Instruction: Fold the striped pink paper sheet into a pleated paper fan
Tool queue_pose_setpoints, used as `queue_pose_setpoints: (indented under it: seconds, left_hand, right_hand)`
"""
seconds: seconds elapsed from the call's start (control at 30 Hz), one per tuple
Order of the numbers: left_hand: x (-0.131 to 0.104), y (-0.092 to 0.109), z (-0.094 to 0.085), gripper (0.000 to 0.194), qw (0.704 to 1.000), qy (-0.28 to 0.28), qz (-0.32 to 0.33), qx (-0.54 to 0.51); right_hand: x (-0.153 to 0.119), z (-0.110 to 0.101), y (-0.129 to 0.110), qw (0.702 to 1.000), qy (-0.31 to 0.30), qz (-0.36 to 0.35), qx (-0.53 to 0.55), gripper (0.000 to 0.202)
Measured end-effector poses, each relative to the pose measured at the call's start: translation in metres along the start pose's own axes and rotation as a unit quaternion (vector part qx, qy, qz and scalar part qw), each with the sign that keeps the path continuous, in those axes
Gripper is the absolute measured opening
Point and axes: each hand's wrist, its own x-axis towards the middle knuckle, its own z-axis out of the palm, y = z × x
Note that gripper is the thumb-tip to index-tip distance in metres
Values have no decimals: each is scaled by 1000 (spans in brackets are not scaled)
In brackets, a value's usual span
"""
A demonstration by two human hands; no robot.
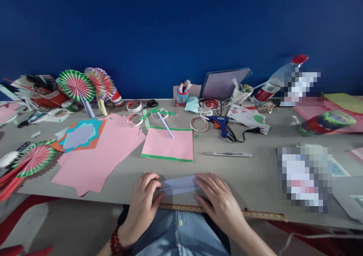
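Observation:
A folded strip of pale lavender paper (179, 185) lies at the table's front edge, with a crease along its length. At its left end, my left hand (146, 199) holds the paper between bent fingers and thumb. My right hand (217, 197) rests on the right end, fingers pressed together over it. Just beyond is a pink sheet (167, 146) with green strips along its top and bottom edges. A thin lavender stick (165, 124) lies across that sheet's top edge. To the right of the sheet lies a closed-looking craft knife (227, 154).
Pink sheets (99, 159) spread at the left under blue and orange paper. Paper fans (76, 85) stand behind them. Tape rolls (199, 124), a blue glue gun (221, 124) and its cable lie farther back. A bottle (273, 82) leans near the blue wall.

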Motion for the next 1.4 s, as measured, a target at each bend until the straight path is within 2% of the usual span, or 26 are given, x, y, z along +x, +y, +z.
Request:
queue_pose_setpoints:
  seconds: [0.27, 0.5, 0.63, 0.73, 0.93, 1.03, 1.4]
  left_hand:
    - [2, 3, 0, 10, 1000, 11, -19, 8]
    - [0, -1, 3, 8, 1000, -1, -19, 12]
    - [2, 2, 1, 9, 1000, -5, -23, 7]
    - [5, 5, -1, 7, 1000, -2, -22, 6]
    - [6, 2, -5, 8, 999, -24, -27, -8]
    - [6, 1, -9, 7, 998, -47, -35, -26]
    - [6, -3, -15, 11, 996, -80, -22, -29]
  right_hand:
    - [-1, 0, 2, 1000, 6, 7, 7, 33]
    - [-1, 0, -3, 1000, -16, 16, -5, 37]
    - [8, -5, -13, 1000, -9, 21, 1, 38]
    - [22, -7, -24, 998, -7, -6, 55, 36]
    - [52, 0, -42, 984, -90, -16, 152, 22]
    - [62, 4, -44, 982, -127, -3, 141, 10]
    - [74, 4, -46, 979, -175, -5, 100, 9]
